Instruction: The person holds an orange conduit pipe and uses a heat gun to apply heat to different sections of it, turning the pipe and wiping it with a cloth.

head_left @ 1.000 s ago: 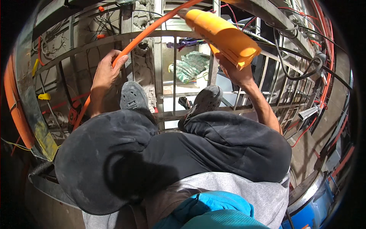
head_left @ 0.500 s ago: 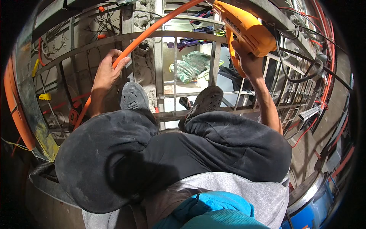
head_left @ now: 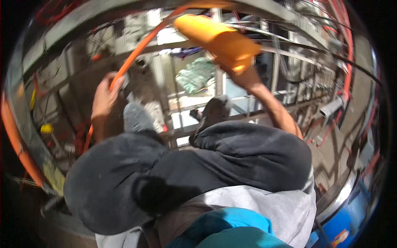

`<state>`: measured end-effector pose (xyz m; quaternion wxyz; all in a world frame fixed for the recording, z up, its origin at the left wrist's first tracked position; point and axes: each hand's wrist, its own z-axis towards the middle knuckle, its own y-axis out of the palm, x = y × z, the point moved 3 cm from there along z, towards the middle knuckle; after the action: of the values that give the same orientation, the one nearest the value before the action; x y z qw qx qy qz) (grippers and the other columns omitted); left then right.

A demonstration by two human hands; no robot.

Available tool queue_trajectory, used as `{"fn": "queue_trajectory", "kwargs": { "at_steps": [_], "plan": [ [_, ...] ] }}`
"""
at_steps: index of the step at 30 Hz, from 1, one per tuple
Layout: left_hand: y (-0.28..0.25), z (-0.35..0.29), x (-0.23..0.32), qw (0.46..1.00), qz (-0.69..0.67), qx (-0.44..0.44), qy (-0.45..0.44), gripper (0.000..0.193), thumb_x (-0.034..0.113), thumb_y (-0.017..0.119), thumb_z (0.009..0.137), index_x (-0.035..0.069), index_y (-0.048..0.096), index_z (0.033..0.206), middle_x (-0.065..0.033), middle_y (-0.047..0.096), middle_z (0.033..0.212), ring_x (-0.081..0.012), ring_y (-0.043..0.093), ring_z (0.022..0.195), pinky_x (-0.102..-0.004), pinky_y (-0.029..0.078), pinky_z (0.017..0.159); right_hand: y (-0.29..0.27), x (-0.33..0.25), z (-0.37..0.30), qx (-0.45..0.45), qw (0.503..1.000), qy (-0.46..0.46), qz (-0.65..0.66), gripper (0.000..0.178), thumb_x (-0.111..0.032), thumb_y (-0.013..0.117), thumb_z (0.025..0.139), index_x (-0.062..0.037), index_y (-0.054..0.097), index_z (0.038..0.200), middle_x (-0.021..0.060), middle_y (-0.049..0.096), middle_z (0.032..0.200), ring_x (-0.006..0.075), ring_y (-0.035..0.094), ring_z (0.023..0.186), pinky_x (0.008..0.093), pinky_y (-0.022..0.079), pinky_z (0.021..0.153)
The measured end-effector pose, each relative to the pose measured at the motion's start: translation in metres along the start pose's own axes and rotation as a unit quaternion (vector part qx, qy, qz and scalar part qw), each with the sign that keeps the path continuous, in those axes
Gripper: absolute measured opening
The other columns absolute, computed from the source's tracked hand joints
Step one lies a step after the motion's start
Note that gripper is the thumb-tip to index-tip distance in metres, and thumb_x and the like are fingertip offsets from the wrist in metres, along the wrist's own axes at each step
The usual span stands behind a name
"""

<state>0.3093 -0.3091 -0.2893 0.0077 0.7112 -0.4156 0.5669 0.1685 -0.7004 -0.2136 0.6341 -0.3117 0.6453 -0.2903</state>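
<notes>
My left hand (head_left: 106, 97) is closed around a long orange conduit pipe (head_left: 138, 49), thumb on the near side. The pipe runs from beside my left knee up and right, bending toward the top edge. In my right hand (head_left: 242, 77) is an orange pistol-grip power tool (head_left: 217, 41), blurred by motion. Its front points left toward the upper stretch of the pipe; whether they touch I cannot tell. The fingers around its grip are partly hidden by the tool body.
I squat on a metal bar frame (head_left: 215, 120), with both shoes (head_left: 138, 117) on it. Through its gaps a green cloth bundle (head_left: 196, 75) shows below. Another orange pipe (head_left: 18, 144) runs along the left beam. Black cable (head_left: 355, 70) and red conduits (head_left: 346, 49) lie right; a blue drum (head_left: 343, 225) stands lower right.
My right hand has swung the power tool left, and its front has turned further left. The left hand keeps its hold on the pipe. The whole view has shifted a little.
</notes>
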Motion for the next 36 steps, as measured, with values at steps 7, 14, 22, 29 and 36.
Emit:
{"fn": "queue_trajectory", "kwargs": {
  "at_steps": [7, 14, 22, 29, 36],
  "plan": [
    [0.013, 0.014, 0.014, 0.998, -0.032, -0.048, -0.017, 0.022, 0.022, 0.066, 0.1, 0.002, 0.058, 0.105, 0.0001, 0.052, 0.082, -0.0086, 0.048, 0.077, -0.0257, 0.043, 0.071, 0.018, -0.007, -0.017, -0.046, 0.998, -0.019, 0.046, 0.038, -0.034, 0.062, 0.092, -0.0096, 0.059, 0.121, 0.0158, 0.07, 0.099, 0.0358, 0.069, 0.087, 0.0439, 0.056, 0.077],
    [-0.014, -0.009, -0.008, 0.997, -0.037, -0.041, -0.053, 0.025, 0.026, 0.061, 0.103, 0.002, 0.06, 0.1, 0.0041, 0.045, 0.076, -0.0052, 0.039, 0.068, -0.0239, 0.036, 0.061, 0.015, -0.047, 0.011, -0.036, 0.988, 0.036, 0.146, 0.033, -0.029, 0.07, 0.087, -0.008, 0.064, 0.112, 0.0174, 0.07, 0.1, 0.035, 0.07, 0.09, 0.0411, 0.055, 0.079],
    [-0.003, 0.001, -0.002, 0.996, -0.047, -0.057, -0.052, 0.025, 0.026, 0.061, 0.103, 0.001, 0.06, 0.104, 0.0057, 0.046, 0.075, -0.0036, 0.038, 0.066, -0.0227, 0.034, 0.059, -0.004, 0.001, 0.002, 0.067, 0.991, 0.062, 0.098, 0.029, -0.022, 0.074, 0.084, -0.0055, 0.068, 0.108, 0.0152, 0.072, 0.089, 0.0323, 0.071, 0.083, 0.0399, 0.055, 0.075],
    [-0.003, 0.002, 0.005, 0.999, -0.017, -0.037, -0.011, 0.026, 0.025, 0.065, 0.101, 0.001, 0.06, 0.107, 0.0026, 0.054, 0.084, -0.0052, 0.046, 0.074, -0.0233, 0.039, 0.067, -0.02, 0.016, 0.004, 0.135, 0.969, 0.141, 0.154, 0.027, -0.025, 0.075, 0.083, -0.0038, 0.071, 0.098, 0.0152, 0.074, 0.088, 0.0284, 0.072, 0.082, 0.0383, 0.057, 0.074],
    [-0.003, 0.004, -0.014, 0.996, -0.052, -0.05, -0.046, 0.025, 0.026, 0.063, 0.103, 0.001, 0.059, 0.106, 0.003, 0.052, 0.084, -0.0048, 0.045, 0.074, -0.0234, 0.039, 0.066, -0.016, 0.002, 0.006, 0.079, 0.981, 0.102, 0.143, 0.03, -0.026, 0.077, 0.082, -0.0035, 0.07, 0.102, 0.0141, 0.074, 0.093, 0.0263, 0.072, 0.084, 0.0374, 0.056, 0.075]
  ]
}}
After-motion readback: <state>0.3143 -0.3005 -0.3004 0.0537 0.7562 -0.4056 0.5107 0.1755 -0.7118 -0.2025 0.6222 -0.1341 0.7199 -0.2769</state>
